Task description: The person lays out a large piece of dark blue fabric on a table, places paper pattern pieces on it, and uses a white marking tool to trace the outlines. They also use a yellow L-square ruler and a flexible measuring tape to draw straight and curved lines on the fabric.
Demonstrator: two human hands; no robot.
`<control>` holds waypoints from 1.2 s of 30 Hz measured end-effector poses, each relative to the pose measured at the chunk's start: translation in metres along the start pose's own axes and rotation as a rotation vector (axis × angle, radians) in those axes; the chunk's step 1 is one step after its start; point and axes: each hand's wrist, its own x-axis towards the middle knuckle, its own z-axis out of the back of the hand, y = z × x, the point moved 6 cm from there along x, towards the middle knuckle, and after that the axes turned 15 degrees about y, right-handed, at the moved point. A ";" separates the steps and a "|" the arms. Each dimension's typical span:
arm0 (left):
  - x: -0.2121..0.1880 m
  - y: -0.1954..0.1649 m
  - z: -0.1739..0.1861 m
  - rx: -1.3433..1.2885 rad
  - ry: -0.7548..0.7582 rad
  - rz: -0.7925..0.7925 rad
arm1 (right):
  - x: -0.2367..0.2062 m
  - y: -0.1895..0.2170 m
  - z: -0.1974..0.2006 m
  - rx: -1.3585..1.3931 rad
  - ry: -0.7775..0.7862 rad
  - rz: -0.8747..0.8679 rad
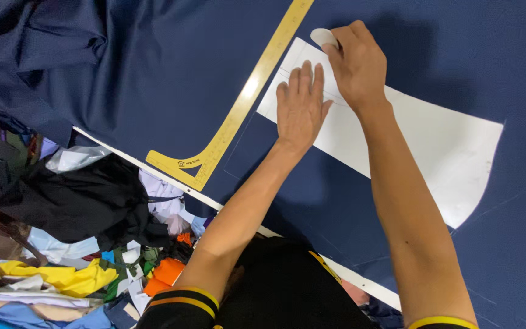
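From the head camera I look straight down on a table spread with navy fabric [153, 67]. The table's pale edge [153, 172] runs diagonally from the left toward the bottom right, and below it sits a heap of mixed cloth scraps [62, 244], black, yellow, orange and blue. The fabric bunches into folds at the upper left; to the right and above the hands it lies flat, with open room all around the work.

A white paper pattern piece [433, 146] lies flat on the fabric, its long shape running from near top centre down to the right, with a curved lower right end. Just to its left a yellow L-shaped curved ruler [238, 109] lies on the cloth, close beside the pattern's near corner but apart from it.

My left hand [301, 103] presses flat on the upper end of the pattern, fingers stretched out and close together, gripping nothing. My right hand [357, 64] is curled around a small white piece of tailor's chalk [322, 36], pinched at the fingertips and sitting at the pattern's top corner.

Most of the chalk is hidden inside the hand. The ruler's top end is cut off by the frame, and my forearms cover the pattern's middle.
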 end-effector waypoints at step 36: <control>-0.013 -0.012 -0.015 0.135 0.039 -0.051 | -0.155 -0.058 0.090 -0.501 -0.009 -0.022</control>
